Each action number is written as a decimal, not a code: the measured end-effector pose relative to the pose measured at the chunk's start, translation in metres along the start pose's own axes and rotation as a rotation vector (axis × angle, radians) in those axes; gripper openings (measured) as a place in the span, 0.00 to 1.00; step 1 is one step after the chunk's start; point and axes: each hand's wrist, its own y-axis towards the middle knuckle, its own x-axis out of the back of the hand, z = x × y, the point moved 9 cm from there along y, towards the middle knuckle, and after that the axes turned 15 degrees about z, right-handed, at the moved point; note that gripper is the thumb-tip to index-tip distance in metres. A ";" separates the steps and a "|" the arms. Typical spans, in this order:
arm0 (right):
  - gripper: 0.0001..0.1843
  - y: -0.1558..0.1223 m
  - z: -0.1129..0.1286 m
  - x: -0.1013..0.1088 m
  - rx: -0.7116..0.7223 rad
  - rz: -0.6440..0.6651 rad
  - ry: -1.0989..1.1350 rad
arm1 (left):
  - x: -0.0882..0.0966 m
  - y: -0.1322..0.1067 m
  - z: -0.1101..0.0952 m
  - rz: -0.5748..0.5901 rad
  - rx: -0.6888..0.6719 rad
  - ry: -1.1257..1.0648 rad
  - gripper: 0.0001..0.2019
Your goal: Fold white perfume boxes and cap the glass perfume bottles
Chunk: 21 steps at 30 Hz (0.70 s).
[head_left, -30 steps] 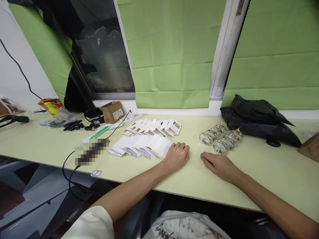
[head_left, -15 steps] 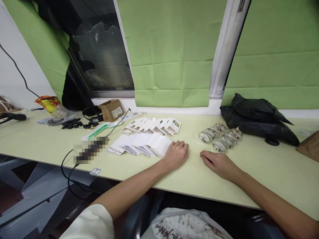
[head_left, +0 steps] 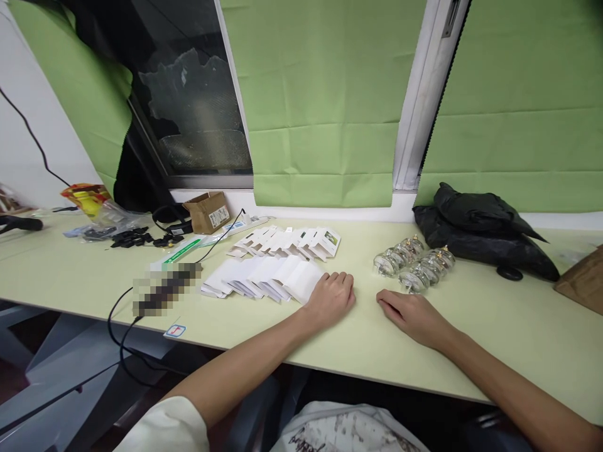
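Note:
My left hand (head_left: 331, 300) rests palm down on the table, its fingers curled into a loose fist, with nothing seen in it. It lies against the right end of a row of overlapping folded white papers (head_left: 261, 277). Behind that row is a second one of flattened white cartons (head_left: 285, 242), the rightmost with a green picture. My right hand (head_left: 414, 315) also lies loosely closed on the table, thumb side up, apart from the left. Just beyond it sit two rows of clear round pieces with gold-coloured tips (head_left: 426, 270), in transparent wrapping.
Black plastic bags (head_left: 485, 232) lie at the back right, near a brown box (head_left: 584, 279) and a small black round object (head_left: 509, 273). Leftward are an open carton (head_left: 207, 212), black parts (head_left: 132, 237), a power strip (head_left: 245, 223) and a blurred-out device with cables (head_left: 167, 289).
The camera view has tilted slightly, so everything sits a little lower and further left. Both hands stay in place on the table.

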 end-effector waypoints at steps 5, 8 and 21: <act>0.10 0.000 -0.001 -0.002 -0.005 0.008 0.001 | 0.001 -0.001 0.000 -0.036 0.002 0.008 0.04; 0.08 -0.002 -0.006 0.000 -0.076 -0.010 0.027 | 0.000 0.000 0.001 -0.035 0.012 -0.002 0.05; 0.10 -0.004 0.000 0.006 -0.081 -0.025 0.032 | 0.003 0.000 0.001 0.067 -0.010 -0.082 0.11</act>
